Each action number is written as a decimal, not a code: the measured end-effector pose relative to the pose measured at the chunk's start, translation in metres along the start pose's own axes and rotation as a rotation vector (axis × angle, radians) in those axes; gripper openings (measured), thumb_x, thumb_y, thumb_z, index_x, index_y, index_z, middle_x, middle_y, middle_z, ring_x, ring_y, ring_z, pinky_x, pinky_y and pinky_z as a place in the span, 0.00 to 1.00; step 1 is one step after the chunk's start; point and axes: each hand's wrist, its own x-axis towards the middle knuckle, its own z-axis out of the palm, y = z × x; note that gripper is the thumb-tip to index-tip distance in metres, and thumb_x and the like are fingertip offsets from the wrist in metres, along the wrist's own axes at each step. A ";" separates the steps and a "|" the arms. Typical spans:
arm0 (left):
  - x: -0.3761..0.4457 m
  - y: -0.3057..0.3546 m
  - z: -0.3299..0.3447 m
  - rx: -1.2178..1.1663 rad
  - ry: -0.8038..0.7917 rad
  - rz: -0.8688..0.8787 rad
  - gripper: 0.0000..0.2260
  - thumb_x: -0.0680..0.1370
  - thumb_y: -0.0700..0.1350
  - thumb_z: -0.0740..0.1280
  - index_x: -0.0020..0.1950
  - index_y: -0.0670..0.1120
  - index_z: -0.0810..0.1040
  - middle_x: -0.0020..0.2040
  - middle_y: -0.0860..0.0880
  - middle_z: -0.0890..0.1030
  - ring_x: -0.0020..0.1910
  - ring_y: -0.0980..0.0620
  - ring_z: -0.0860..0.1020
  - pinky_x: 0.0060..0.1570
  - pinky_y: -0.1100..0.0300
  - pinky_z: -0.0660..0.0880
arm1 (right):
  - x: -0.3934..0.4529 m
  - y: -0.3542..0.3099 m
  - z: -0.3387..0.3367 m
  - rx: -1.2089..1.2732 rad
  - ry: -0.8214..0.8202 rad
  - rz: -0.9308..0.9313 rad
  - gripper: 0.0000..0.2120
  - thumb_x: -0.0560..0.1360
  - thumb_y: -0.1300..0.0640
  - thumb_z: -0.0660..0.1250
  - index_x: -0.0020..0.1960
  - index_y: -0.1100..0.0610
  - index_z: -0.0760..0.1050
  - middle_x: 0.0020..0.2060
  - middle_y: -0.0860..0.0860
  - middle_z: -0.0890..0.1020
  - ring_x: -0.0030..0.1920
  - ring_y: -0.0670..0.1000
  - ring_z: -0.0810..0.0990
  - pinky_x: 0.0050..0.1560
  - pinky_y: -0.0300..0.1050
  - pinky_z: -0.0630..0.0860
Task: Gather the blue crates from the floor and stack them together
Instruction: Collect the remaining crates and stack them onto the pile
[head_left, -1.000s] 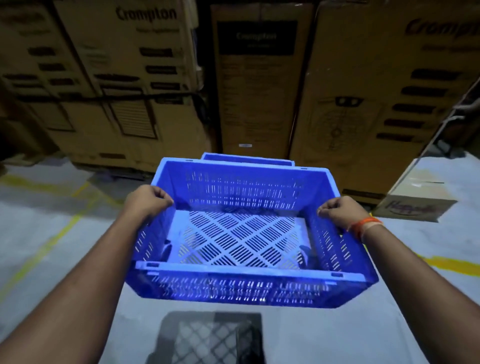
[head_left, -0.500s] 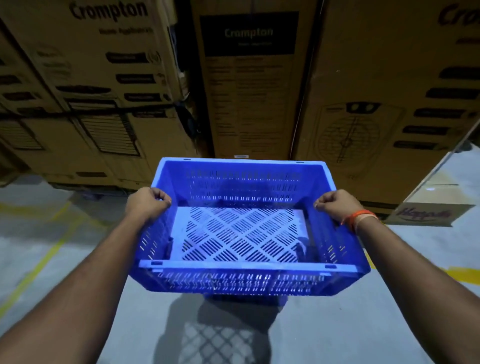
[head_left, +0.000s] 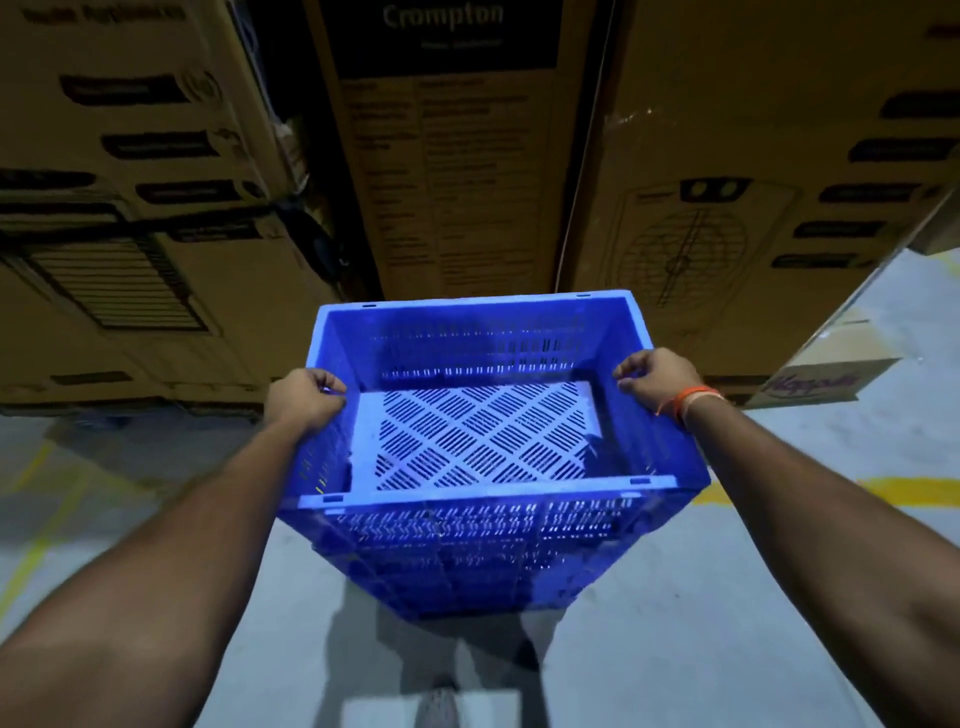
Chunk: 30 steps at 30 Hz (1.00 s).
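A blue slotted crate (head_left: 483, 499) sits in the middle of the view, its open top facing me and its pale perforated floor visible. Beneath it the walls of another blue crate (head_left: 467, 582) show, so it rests on or just above a stack on the floor. My left hand (head_left: 304, 397) grips the crate's left rim. My right hand (head_left: 657, 382), with an orange band at the wrist, grips the right rim. How many crates lie below is hidden.
Tall brown cardboard cartons (head_left: 457, 156) printed "Crompton" form a wall right behind the crates. A smaller tilted carton (head_left: 826, 374) lies at the right. The grey concrete floor (head_left: 675, 649) carries yellow painted lines (head_left: 914, 491) on both sides. My shoe (head_left: 439, 701) shows at the bottom.
I have carried the crate forward to the cartons and lowered it onto the blue crate that stood on the floor ahead. Both hands keep their grip on the rims.
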 end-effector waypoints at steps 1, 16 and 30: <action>0.004 -0.005 0.006 0.033 -0.010 0.005 0.03 0.70 0.45 0.72 0.42 0.50 0.83 0.41 0.48 0.85 0.44 0.44 0.83 0.46 0.57 0.78 | 0.003 -0.002 0.004 -0.020 0.008 -0.002 0.03 0.70 0.58 0.71 0.43 0.51 0.82 0.33 0.47 0.80 0.35 0.49 0.78 0.42 0.37 0.71; 0.016 -0.018 0.007 0.196 -0.063 0.070 0.05 0.71 0.44 0.72 0.45 0.51 0.84 0.41 0.45 0.84 0.44 0.44 0.81 0.46 0.58 0.75 | 0.025 -0.014 0.007 -0.151 -0.088 0.014 0.14 0.69 0.65 0.67 0.49 0.49 0.82 0.46 0.55 0.82 0.36 0.53 0.82 0.32 0.39 0.74; 0.015 -0.026 0.005 0.164 -0.030 0.062 0.04 0.72 0.45 0.72 0.45 0.50 0.85 0.39 0.48 0.83 0.46 0.45 0.82 0.46 0.59 0.73 | 0.021 -0.008 0.026 -0.128 0.002 0.004 0.09 0.68 0.62 0.68 0.42 0.49 0.81 0.42 0.53 0.82 0.34 0.52 0.80 0.33 0.37 0.73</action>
